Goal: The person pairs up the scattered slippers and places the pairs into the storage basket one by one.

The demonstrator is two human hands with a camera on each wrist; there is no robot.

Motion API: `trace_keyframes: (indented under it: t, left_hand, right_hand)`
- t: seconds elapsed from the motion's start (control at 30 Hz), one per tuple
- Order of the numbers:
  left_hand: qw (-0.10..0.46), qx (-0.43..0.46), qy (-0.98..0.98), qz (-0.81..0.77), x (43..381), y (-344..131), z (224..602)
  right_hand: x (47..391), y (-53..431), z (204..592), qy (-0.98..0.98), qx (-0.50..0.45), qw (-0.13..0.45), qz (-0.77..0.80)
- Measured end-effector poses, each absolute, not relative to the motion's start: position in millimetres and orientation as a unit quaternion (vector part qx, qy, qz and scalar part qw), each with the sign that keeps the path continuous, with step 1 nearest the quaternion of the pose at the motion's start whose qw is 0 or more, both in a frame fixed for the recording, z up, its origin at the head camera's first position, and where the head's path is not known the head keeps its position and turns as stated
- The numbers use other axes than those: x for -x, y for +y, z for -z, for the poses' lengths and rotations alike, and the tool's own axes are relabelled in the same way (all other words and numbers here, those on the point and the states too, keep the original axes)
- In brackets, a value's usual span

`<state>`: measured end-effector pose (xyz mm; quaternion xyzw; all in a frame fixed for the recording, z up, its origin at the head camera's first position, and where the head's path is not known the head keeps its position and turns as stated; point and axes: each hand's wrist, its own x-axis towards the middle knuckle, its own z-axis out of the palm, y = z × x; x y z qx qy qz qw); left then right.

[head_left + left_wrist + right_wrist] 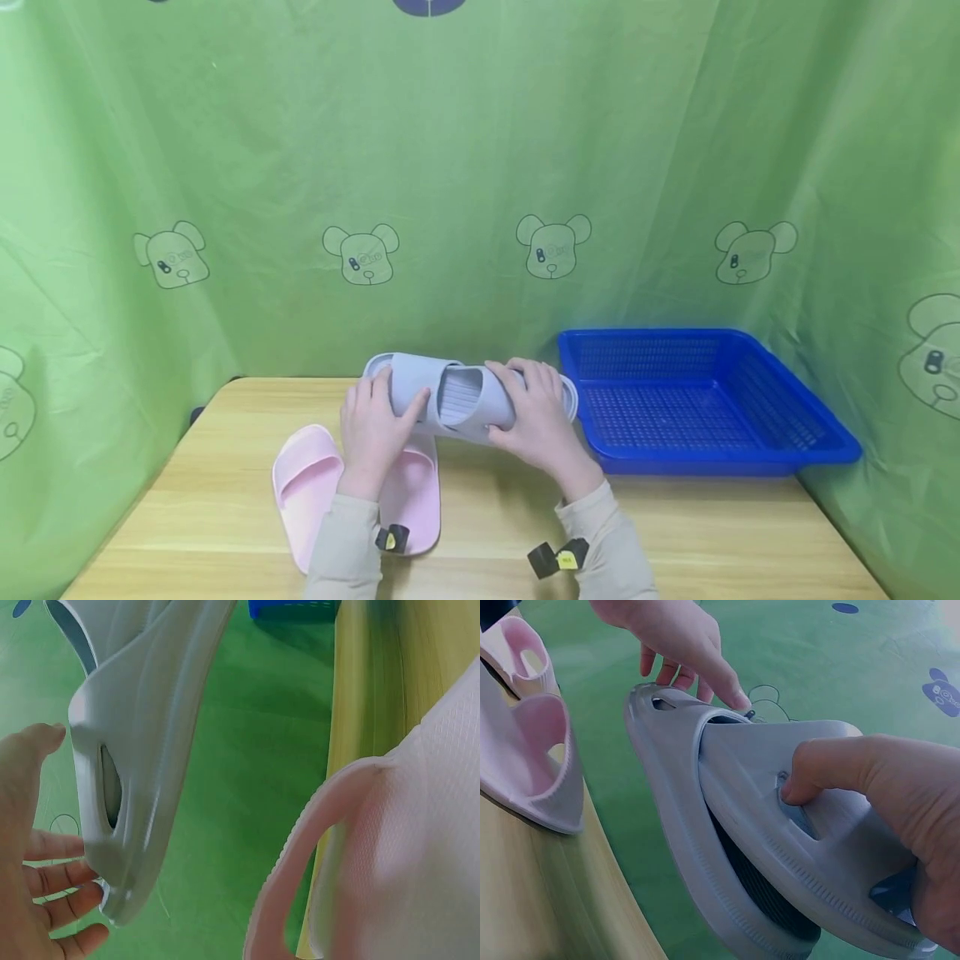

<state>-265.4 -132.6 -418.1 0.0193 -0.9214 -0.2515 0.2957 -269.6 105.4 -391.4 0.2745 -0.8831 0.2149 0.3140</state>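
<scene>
Two light grey slippers, one at the left and one at the right, are held overlapping above the table, their straps side by side. My right hand grips the right one, its thumb pressed at the slot in the strap in the right wrist view. At the other end my left hand has loosely bent fingers touching the slipper's tip, with its thumb a little off the strap in the left wrist view. Below lie two pink slippers, one left and one right, partly behind the left forearm.
A blue mesh basket stands at the back right of the wooden table. Behind and on both sides hangs a green curtain printed with bear heads. Black wrist cameras sit on both sleeves.
</scene>
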Motion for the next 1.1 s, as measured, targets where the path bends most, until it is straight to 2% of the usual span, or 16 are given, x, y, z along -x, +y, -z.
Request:
trace_keyframes:
  t: [0.6,1.1]
  left_hand:
    - [0.373,0.008,-0.888,0.270,266.1,-133.6,417.7]
    - [0.374,0.038,-0.886,0.271,265.3,-132.6,418.0]
  right_hand:
    - [273.7,117.8,387.5,-0.862,-0.296,0.338,-0.234]
    - [273.7,130.7,385.5,-0.866,-0.282,0.331,-0.247]
